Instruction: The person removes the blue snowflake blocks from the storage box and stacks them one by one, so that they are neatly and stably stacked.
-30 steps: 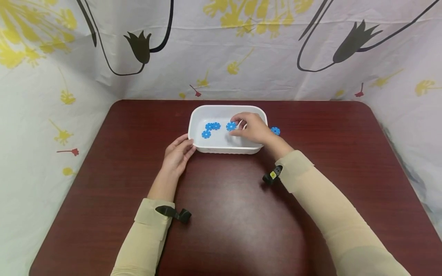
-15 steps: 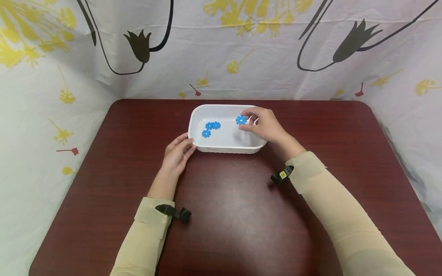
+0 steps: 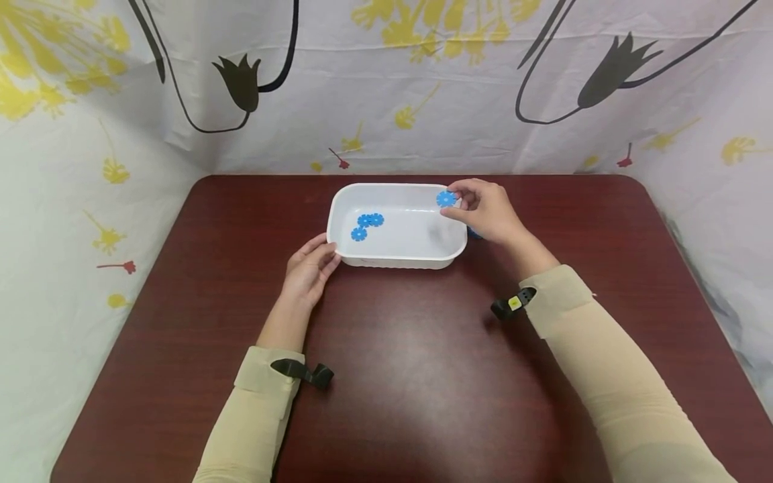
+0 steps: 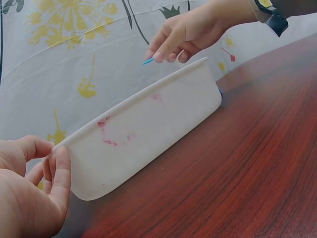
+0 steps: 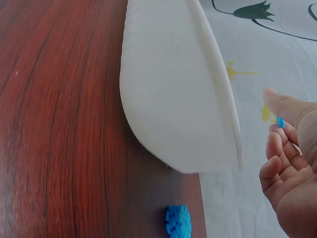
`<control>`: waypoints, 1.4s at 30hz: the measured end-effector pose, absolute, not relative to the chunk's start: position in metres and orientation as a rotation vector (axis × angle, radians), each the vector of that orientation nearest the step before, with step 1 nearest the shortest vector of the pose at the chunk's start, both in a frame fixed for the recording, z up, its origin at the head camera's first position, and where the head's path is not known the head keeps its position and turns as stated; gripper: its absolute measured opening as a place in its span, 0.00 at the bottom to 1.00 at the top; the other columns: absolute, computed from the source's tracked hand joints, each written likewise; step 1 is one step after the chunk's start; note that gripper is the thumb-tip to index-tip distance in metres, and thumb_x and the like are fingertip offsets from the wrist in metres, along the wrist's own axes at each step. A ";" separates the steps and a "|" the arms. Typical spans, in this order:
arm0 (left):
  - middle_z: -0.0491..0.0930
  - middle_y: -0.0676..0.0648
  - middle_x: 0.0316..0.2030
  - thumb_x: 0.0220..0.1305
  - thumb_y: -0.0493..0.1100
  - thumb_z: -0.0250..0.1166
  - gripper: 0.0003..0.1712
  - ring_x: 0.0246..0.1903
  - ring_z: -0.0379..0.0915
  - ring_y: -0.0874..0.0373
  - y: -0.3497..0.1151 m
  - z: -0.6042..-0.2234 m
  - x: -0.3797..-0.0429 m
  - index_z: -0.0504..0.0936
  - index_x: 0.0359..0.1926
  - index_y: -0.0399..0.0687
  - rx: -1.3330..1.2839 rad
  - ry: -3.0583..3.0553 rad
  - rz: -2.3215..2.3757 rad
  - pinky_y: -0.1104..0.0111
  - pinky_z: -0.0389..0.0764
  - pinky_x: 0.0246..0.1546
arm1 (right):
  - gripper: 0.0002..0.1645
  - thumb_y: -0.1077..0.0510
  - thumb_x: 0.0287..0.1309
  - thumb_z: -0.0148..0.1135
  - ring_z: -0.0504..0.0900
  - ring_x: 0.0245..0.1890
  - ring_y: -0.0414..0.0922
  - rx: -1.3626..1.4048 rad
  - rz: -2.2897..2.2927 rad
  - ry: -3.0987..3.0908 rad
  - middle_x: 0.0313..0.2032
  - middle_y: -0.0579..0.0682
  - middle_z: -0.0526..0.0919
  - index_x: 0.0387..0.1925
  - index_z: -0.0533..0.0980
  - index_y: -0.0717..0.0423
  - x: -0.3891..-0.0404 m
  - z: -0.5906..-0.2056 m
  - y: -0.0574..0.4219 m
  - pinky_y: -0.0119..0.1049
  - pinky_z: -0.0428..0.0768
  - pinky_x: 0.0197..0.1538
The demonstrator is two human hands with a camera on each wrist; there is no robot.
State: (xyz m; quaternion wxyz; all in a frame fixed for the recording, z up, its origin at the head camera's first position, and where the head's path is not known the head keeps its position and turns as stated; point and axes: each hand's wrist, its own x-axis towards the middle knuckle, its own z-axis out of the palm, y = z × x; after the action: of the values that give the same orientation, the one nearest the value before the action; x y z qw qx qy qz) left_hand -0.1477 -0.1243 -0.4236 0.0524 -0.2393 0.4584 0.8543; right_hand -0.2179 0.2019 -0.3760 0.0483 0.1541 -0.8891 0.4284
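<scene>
A white plastic tub (image 3: 398, 263) stands on the table, several blue notched discs (image 3: 359, 234) lying flat in its left half. At its near left corner, my left hand (image 3: 309, 268) grips the rim between thumb and fingers. My right hand (image 3: 489, 211) pinches one blue disc (image 3: 445, 199) by its edge, over the tub's far right corner. That disc shows edge-on above the rim in the left wrist view. Just outside the tub's right end sits a stack of blue discs (image 5: 178, 221), mostly hidden behind my right hand in the head view.
The dark red wooden table (image 3: 410, 376) reaches back to a white cloth (image 3: 471, 127) printed with flowers. Black straps (image 3: 302, 373) with small devices sit on both sleeves. Reddish smudges mark the tub's outer wall (image 4: 143, 129).
My right hand has lifted the pinched disc and carried it rightward and back, from over the tub's middle to its far right corner. The left hand and the tub have stayed put.
</scene>
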 end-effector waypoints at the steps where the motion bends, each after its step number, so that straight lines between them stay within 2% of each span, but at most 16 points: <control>1: 0.80 0.44 0.44 0.66 0.27 0.63 0.21 0.33 0.79 0.60 -0.125 -0.424 -0.148 0.77 0.59 0.37 -0.729 1.392 2.598 0.74 0.87 0.41 | 0.22 0.61 0.54 0.78 0.74 0.32 0.47 0.463 1.307 -2.715 0.31 0.55 0.79 0.50 0.81 0.63 -0.218 -0.376 0.204 0.24 0.71 0.29; 7: 0.78 0.43 0.48 0.67 0.27 0.63 0.22 0.33 0.79 0.60 -0.126 -0.425 -0.148 0.76 0.61 0.37 -0.727 1.390 2.592 0.74 0.87 0.42 | 0.22 0.59 0.56 0.77 0.76 0.33 0.46 0.436 1.299 -2.741 0.33 0.55 0.80 0.51 0.81 0.61 -0.218 -0.377 0.213 0.23 0.73 0.31; 17: 0.78 0.44 0.47 0.67 0.28 0.64 0.21 0.33 0.79 0.61 -0.126 -0.425 -0.148 0.77 0.60 0.38 -0.719 1.396 2.585 0.74 0.87 0.42 | 0.25 0.53 0.58 0.75 0.79 0.38 0.48 0.336 1.318 -2.785 0.39 0.56 0.83 0.54 0.79 0.60 -0.217 -0.382 0.227 0.20 0.78 0.35; 21: 0.79 0.44 0.46 0.66 0.27 0.64 0.19 0.32 0.79 0.61 -0.125 -0.424 -0.147 0.78 0.57 0.39 -0.723 1.388 2.590 0.74 0.87 0.41 | 0.26 0.52 0.59 0.74 0.80 0.40 0.48 0.300 1.311 -2.801 0.41 0.57 0.83 0.55 0.79 0.59 -0.215 -0.385 0.234 0.20 0.78 0.36; 27: 0.80 0.44 0.44 0.65 0.26 0.64 0.15 0.31 0.80 0.61 -0.125 -0.425 -0.148 0.80 0.51 0.41 -0.719 1.366 2.612 0.74 0.87 0.40 | 0.25 0.54 0.59 0.75 0.80 0.40 0.48 0.288 1.334 -2.781 0.42 0.58 0.83 0.54 0.79 0.60 -0.216 -0.389 0.241 0.20 0.79 0.37; 35: 0.79 0.46 0.41 0.65 0.26 0.64 0.14 0.31 0.79 0.61 -0.125 -0.426 -0.148 0.80 0.50 0.41 -0.719 1.360 2.617 0.75 0.87 0.39 | 0.24 0.57 0.58 0.75 0.81 0.37 0.40 0.261 1.325 -2.761 0.43 0.60 0.84 0.53 0.79 0.62 -0.217 -0.400 0.252 0.17 0.79 0.38; 42: 0.79 0.45 0.42 0.65 0.26 0.63 0.14 0.31 0.79 0.61 -0.125 -0.425 -0.148 0.80 0.49 0.41 -0.721 1.345 2.631 0.75 0.87 0.39 | 0.25 0.55 0.58 0.75 0.84 0.41 0.50 0.227 1.281 -2.791 0.44 0.60 0.84 0.53 0.79 0.62 -0.218 -0.411 0.261 0.15 0.77 0.38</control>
State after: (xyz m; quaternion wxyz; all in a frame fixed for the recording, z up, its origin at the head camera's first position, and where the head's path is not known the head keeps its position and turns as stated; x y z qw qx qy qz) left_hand -0.1481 -0.1251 -0.4253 0.0501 -0.2369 0.4417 0.8639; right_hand -0.2182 0.2612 -0.4105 0.0311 0.0737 -0.9059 0.4159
